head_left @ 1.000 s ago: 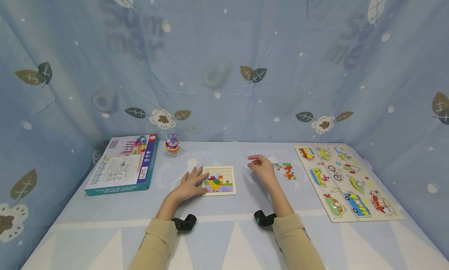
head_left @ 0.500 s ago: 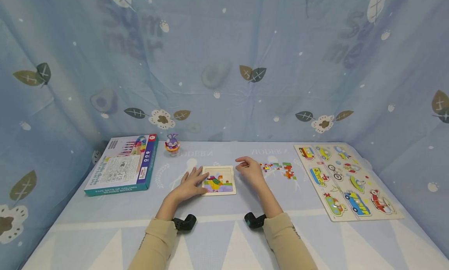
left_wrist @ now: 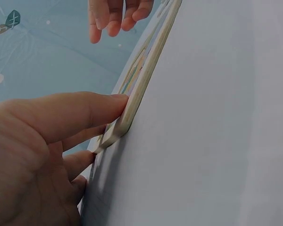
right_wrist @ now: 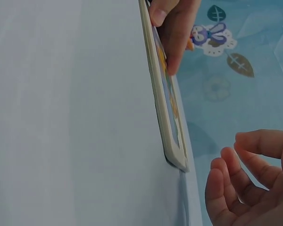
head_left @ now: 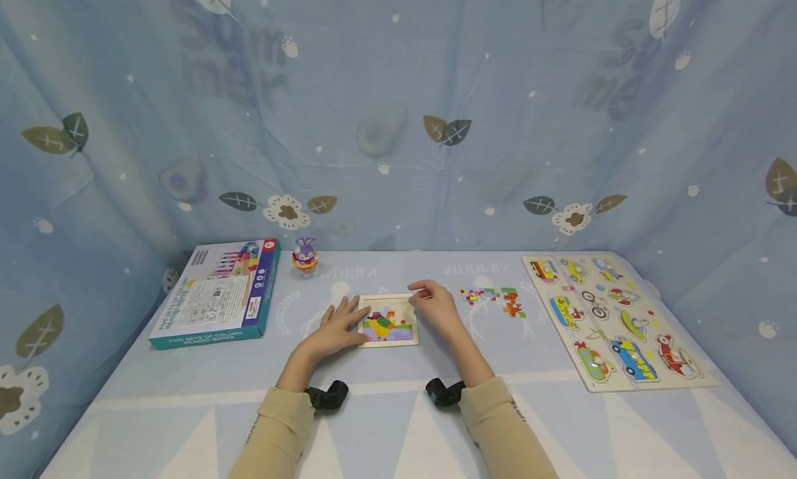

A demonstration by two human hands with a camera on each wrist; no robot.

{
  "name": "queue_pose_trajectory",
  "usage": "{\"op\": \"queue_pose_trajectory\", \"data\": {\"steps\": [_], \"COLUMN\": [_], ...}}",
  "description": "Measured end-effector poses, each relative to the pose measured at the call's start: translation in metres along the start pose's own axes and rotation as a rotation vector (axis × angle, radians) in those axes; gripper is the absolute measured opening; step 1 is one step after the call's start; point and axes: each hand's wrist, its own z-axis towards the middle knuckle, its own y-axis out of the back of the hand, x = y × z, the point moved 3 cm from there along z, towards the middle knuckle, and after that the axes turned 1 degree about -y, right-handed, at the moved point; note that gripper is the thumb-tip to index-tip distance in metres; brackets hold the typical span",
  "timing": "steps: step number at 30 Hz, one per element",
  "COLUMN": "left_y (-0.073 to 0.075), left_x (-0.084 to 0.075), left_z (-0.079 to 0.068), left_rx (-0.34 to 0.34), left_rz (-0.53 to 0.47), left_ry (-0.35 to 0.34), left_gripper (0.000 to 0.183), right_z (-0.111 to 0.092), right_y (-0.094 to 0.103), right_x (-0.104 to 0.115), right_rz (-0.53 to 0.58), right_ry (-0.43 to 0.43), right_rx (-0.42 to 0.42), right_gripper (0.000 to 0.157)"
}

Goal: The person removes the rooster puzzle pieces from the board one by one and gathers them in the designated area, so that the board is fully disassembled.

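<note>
A small wooden jigsaw tray (head_left: pixel 406 337) lies on the cloth before me, a colourful picture partly assembled inside its pale frame. My left hand (head_left: pixel 336 325) rests on its left side with fingers spread; in the left wrist view the thumb (left_wrist: pixel 99 110) presses on the frame's edge. Over the tray's upper right corner hovers my right hand (head_left: pixel 438 307), its thumb and forefinger close together and the other fingers loosely bent. No piece shows between the right fingertips in the right wrist view. Several loose jigsaw pieces (head_left: pixel 512 302) lie right of that hand.
A wooden vehicle peg puzzle (head_left: pixel 613 320) lies at the right. At the left is a flat boxed toy set (head_left: pixel 214 295), with a purple rabbit figure (head_left: pixel 305 256) beside it. A blue patterned curtain (head_left: pixel 386 181) rises behind the table.
My right hand has moved left from beside the loose pieces to the tray's upper right corner, uncovering more of those pieces. My left hand has stayed on the tray.
</note>
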Motion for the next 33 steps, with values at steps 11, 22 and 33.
{"op": "queue_pose_trajectory", "data": {"steps": [11, 22, 33], "left_y": [0.001, 0.000, 0.000], "left_x": [-0.001, -0.001, -0.001], "left_z": [0.001, 0.001, 0.002], "left_rx": [-0.001, -0.002, -0.003], "left_rz": [-0.022, -0.011, 0.006], "left_ry": [-0.013, -0.016, -0.041], "left_gripper": [0.062, 0.062, 0.051], "right_z": [-0.003, -0.001, -0.001], "right_y": [-0.014, -0.027, -0.033], "right_x": [0.005, 0.002, 0.004], "right_rz": [-0.027, -0.239, -0.416], "right_ry": [-0.030, -0.010, 0.078], "right_rx": [0.075, 0.196, 0.237], "right_gripper": [0.021, 0.025, 0.019]}}
